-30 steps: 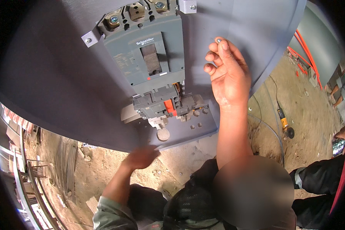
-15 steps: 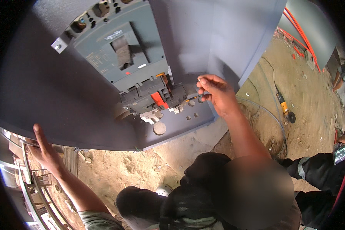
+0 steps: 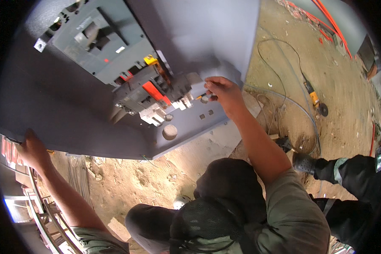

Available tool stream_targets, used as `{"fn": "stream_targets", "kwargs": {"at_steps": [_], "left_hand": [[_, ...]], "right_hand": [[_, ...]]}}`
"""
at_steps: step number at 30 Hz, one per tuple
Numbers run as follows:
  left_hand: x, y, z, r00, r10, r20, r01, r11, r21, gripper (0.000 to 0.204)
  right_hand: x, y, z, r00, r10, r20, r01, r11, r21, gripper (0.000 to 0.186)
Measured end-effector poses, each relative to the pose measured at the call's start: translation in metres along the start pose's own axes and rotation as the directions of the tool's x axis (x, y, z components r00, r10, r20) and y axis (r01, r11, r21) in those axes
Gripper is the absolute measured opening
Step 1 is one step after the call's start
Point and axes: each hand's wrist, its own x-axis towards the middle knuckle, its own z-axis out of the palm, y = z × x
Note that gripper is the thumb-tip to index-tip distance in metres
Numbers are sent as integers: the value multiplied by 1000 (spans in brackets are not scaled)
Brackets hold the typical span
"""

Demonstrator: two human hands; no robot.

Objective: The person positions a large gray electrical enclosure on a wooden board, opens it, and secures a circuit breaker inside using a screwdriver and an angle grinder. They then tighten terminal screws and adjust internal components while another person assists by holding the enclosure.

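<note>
Grey breaker [image 3: 98, 54] cut off at top, its lettering [image 3: 83, 23] blurred, anything in right grip [image 3: 226, 96] too small to tell

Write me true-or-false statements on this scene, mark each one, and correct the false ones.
1. The left hand is at the grey cabinet's edge. True.
2. The grinder lies inside the cabinet. False: it lies outside, on the ground.
3. In the picture, a red piece appears between the large breaker and the large round hole. True.
4. The right hand touches the large breaker. False: it is apart from it.
</note>
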Motion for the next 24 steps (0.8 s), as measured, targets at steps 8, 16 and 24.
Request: {"fn": "stream_targets", "kwargs": {"at_steps": [8, 16, 24], "left_hand": [[49, -76, 21, 996, -25, 82, 24, 1000, 9, 50], [70, -105, 29, 993, -49, 109, 60, 993, -101, 50], [92, -123, 30, 988, -40, 151, 56, 993, -106, 49]], "right_hand": [[8, 54, -9, 1000, 13, 25, -14, 999, 37, 22], [5, 61, -3, 993, 39, 115, -39, 999, -3, 21], [11, 70, 0, 990, 46, 130, -69, 982, 178, 19]]}}
